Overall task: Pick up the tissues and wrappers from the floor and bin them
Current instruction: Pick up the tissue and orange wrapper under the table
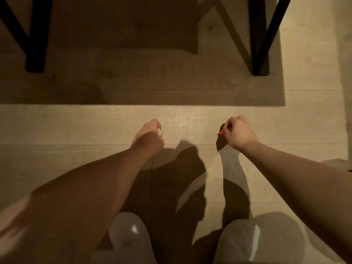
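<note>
My right hand is closed over a dark wrapper with an orange edge, which hangs from the fingers just above the pale wooden floor. My left hand is curled with its fingers together; a small pale scrap, perhaps a tissue bit, shows at its fingertips, too small to be sure of. Both arms reach forward and down over my knees. No bin is in view.
Black metal table legs stand at the far left and far right, with the table's shadow across the floor between them. My two knees in light trousers fill the bottom. A dark object's edge shows at the right border.
</note>
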Available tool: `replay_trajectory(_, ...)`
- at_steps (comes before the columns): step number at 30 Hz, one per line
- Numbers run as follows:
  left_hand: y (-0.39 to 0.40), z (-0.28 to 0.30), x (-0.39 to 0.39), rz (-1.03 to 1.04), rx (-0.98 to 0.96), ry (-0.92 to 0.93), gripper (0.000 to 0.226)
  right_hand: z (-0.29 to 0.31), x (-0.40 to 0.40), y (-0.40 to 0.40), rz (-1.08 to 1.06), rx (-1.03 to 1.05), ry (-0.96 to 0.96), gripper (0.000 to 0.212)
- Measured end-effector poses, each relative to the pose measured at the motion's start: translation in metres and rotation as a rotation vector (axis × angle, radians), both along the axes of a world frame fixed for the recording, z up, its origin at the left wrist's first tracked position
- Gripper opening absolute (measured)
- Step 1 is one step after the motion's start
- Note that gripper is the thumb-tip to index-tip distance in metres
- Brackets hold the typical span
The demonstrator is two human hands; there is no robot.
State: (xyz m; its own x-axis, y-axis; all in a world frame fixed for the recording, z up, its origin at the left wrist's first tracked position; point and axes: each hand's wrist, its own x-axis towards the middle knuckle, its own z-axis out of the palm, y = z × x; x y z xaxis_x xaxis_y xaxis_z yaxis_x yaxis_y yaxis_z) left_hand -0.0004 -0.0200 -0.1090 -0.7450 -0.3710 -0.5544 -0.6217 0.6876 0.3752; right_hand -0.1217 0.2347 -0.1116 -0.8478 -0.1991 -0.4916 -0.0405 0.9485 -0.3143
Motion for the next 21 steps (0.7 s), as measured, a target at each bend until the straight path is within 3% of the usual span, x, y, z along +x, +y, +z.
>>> replay_trajectory(6, 0.017, 0.093, 0.036, 0.236, 0.201, -0.064, 0.036, 0.093, 0.039, -0.008, -0.387, -0.302, -0.239, 0.017)
replay_trajectory(9, 0.019, 0.158, 0.058, 0.301, 0.256, -0.078, 0.023, 0.156, 0.059, -0.017, -0.398, -0.352, -0.368, 0.014)
replay_trajectory(12, 0.019, 0.227, 0.08, 0.389, 0.255, -0.067, 0.022, 0.224, 0.078, -0.034, -0.434, -0.409, -0.552, 0.026)
replay_trajectory(16, 0.018, 0.318, 0.126, 0.523, 0.192, -0.112, 0.007, 0.323, 0.117, -0.06, -0.313, -0.343, -0.612, 0.038)
replay_trajectory(21, 0.022, 0.405, 0.217, 0.865, 0.197, -0.083, 0.016, 0.419, 0.166, -0.096, -0.114, -0.252, -0.682, 0.024)
